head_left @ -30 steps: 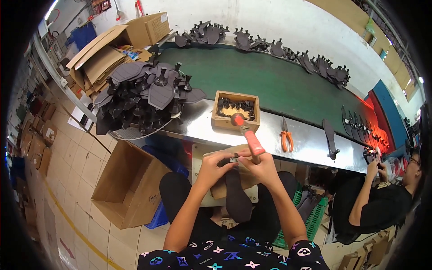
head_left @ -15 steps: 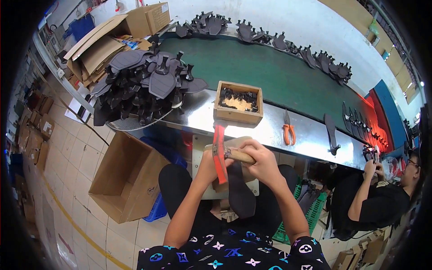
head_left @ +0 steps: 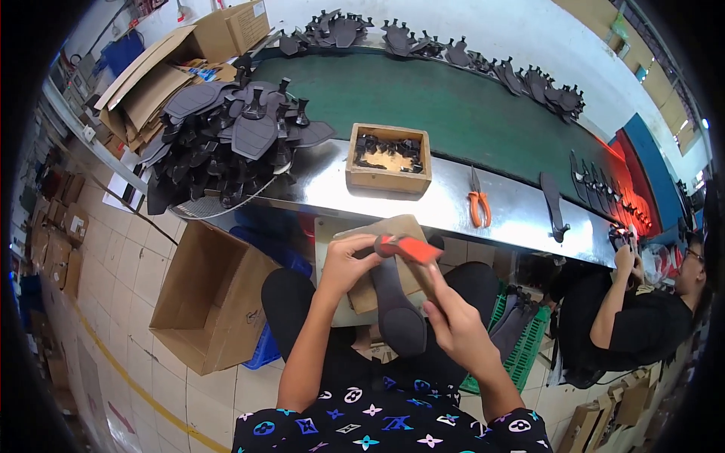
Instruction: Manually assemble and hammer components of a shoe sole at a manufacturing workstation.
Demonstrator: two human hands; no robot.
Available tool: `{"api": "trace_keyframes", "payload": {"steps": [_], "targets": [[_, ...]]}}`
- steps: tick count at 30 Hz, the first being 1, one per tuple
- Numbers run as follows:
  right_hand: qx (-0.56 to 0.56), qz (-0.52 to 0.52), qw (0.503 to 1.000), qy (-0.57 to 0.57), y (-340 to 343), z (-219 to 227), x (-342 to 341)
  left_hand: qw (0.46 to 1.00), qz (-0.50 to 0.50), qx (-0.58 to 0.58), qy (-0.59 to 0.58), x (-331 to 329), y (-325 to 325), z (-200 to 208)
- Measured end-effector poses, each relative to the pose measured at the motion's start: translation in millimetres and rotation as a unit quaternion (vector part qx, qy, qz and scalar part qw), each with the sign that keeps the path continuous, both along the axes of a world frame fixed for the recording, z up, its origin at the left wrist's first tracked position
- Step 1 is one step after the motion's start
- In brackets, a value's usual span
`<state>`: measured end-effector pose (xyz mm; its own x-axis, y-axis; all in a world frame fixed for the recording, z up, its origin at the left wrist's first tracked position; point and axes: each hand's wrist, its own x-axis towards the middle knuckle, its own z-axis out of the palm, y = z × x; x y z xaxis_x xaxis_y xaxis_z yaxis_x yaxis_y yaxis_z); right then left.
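Note:
My right hand [head_left: 462, 321] is closed round the wooden handle of a hammer [head_left: 411, 249] with a red head, slightly blurred. The head hangs over the upper end of a dark grey shoe sole [head_left: 402, 328], hiding part of it. With closed fingers, my left hand [head_left: 346, 263] grips the sole's narrow heel end; the fingertips are partly covered by the hammer. The sole's wide toe part points toward my lap. Beneath it lies a tan block [head_left: 364, 297] on a pale stand between my knees.
A wooden box [head_left: 387, 181] with small black pieces stands on the metal bench edge, near orange-handled pliers [head_left: 478, 208]. Heeled soles [head_left: 253, 136] are heaped at left; others line the green belt [head_left: 355, 83]. An open carton [head_left: 204, 302] stands on the floor. A co-worker [head_left: 642, 302] sits right.
The hammer has turned and shifted right, its head now lying across the sole's upper end. My right hand has moved lower and rightward. My left hand stays at the heel end.

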<state>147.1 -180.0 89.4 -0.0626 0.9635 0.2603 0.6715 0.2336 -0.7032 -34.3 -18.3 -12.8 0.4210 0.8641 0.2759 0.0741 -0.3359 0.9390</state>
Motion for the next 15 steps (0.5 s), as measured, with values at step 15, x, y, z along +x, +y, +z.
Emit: {"api": "trace_keyframes", "payload": {"steps": [15], "targets": [[0.086,0.040,0.994,-0.060,3.1,16.0,9.1,0.948,0.002,0.127,0.292,-9.7,-5.9,-9.9]]}}
